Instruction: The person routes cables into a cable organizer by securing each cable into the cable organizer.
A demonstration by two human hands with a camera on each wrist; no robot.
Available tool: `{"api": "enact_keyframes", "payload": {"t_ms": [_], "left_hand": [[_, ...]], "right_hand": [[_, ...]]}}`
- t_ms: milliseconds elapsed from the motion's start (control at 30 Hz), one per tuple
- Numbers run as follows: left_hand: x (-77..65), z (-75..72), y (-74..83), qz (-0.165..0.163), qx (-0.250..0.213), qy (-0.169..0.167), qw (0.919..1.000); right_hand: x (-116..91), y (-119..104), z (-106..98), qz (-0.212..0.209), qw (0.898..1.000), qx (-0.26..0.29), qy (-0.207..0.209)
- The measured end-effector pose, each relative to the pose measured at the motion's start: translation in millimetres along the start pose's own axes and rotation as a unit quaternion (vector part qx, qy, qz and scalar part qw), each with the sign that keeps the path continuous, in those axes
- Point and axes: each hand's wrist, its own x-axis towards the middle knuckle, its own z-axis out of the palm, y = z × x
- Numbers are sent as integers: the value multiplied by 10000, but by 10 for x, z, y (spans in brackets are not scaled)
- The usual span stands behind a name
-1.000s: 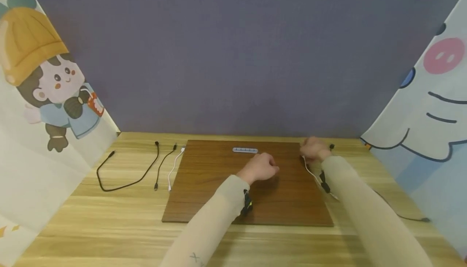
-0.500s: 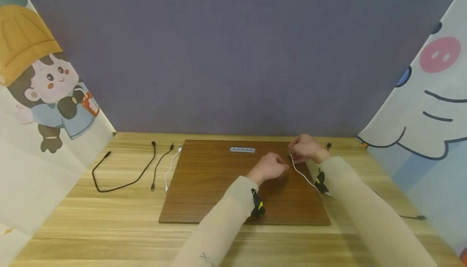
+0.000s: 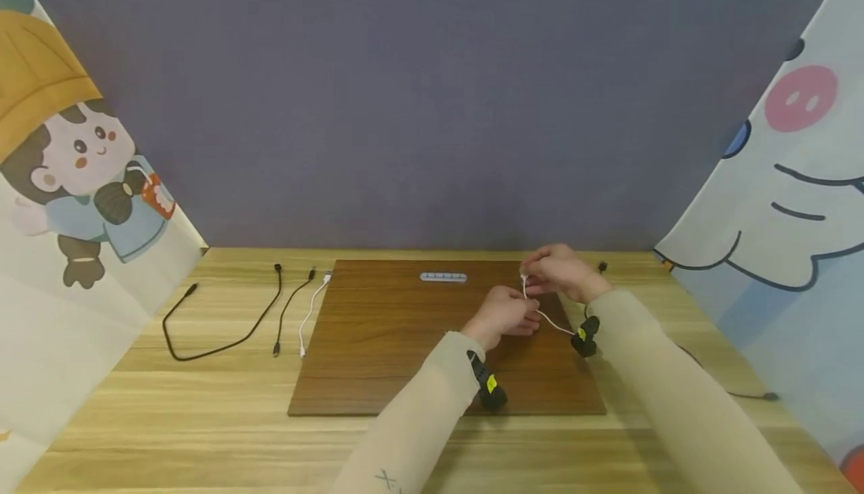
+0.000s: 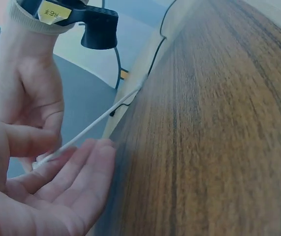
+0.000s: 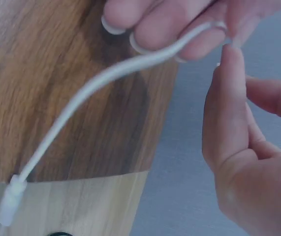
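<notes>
Both hands meet over the right part of a dark brown wooden board (image 3: pixel 398 336) at a thin white charging cable (image 3: pixel 555 323). My right hand (image 3: pixel 562 272) pinches the cable close to its upper end, whose plug is mostly covered by fingers. Just below, my left hand (image 3: pixel 502 314) has the cable between thumb and fingers; in the left wrist view the cable (image 4: pixel 98 119) crosses the fingers of the left hand (image 4: pixel 56 196). From there it slopes down, and its other connector (image 5: pixel 12 201) lies past the board's edge in the right wrist view.
A pale cable-holder strip (image 3: pixel 443 277) with several slots lies near the board's back edge. Left of the board are a long black cable (image 3: pixel 223 348), a short black cable (image 3: pixel 286 310) and a white cable (image 3: pixel 313 310). Another dark cable (image 3: pixel 749 395) lies at right.
My right hand has moved left from the board's right edge, bringing the white cable's end over the board. My left hand has shifted right and now takes the cable too.
</notes>
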Motion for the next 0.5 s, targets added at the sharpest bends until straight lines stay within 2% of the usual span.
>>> {"api": "enact_keyframes", "payload": {"t_ms": [267, 500], "left_hand": [[-27, -2, -34, 115, -284, 240, 9992], [-113, -40, -55, 305, -214, 153, 9992]], "right_hand": [[-31, -36, -13, -101, 9995, 136, 266], [-34, 1, -24, -188, 9993, 173, 262]]}}
